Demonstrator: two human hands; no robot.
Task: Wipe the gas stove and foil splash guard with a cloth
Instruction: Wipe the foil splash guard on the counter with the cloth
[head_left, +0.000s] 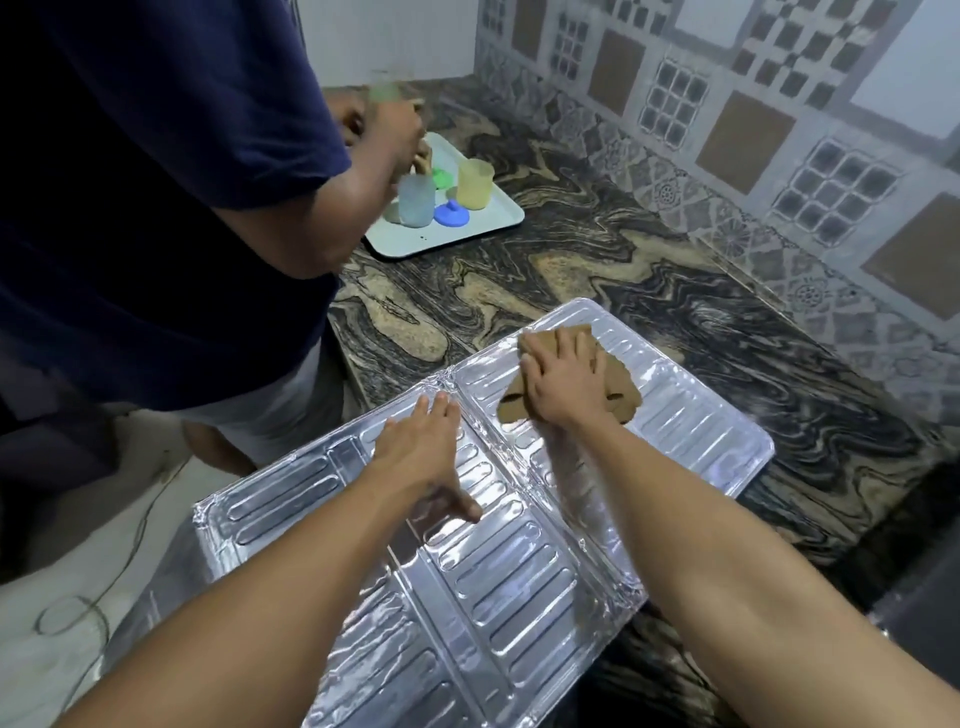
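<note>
The foil splash guard lies flat and unfolded across the marbled counter, its ribbed silver panels running from the lower left to the upper right. My left hand presses flat on the middle panel with straight fingers. My right hand lies flat on a brown cloth, which it presses against the far panel. No gas stove shows in this view.
Another person in a dark blue shirt stands at the left and handles plastic cups and lids on a white tray. The patterned tiled wall rises behind the counter. A cable lies on the floor at the lower left.
</note>
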